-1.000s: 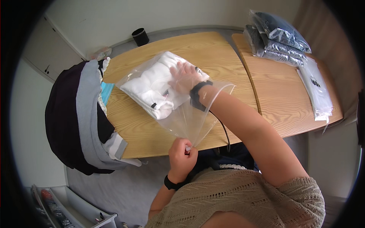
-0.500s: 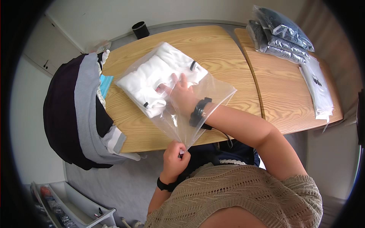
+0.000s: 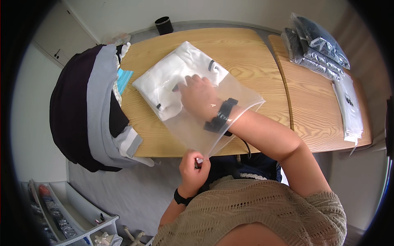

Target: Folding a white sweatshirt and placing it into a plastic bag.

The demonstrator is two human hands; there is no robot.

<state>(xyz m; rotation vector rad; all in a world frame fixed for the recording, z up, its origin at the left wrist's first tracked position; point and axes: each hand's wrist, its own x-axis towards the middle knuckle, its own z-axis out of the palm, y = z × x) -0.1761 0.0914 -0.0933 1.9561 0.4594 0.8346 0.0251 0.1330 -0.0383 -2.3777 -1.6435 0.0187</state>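
Observation:
A folded white garment [image 3: 164, 76] with small dark patches lies inside a clear plastic bag [image 3: 242, 93] on the table. My right hand [image 3: 200, 96] reaches in through the bag's mouth, under the film. Its fingers are curled down on the garment's near part, and their tips are hidden against the cloth. My left hand [image 3: 194, 167] is closed on the near corner of the bag's opening, just off the table's front edge. A small white and reddish bit shows between its fingers, too small to name.
A pile of dark and grey clothes [image 3: 96, 110] hangs over the table's left end, beside a light blue packet [image 3: 123, 80]. Bagged dark garments [image 3: 318, 47] and flat white bags [image 3: 348, 106] lie on the right table. A grey bin [image 3: 92, 213] stands lower left.
My right hand's fingers have gone from spread to curled on the garment. The bag's film lies smoother and its mouth is drawn tauter. My left hand keeps its grip on the corner.

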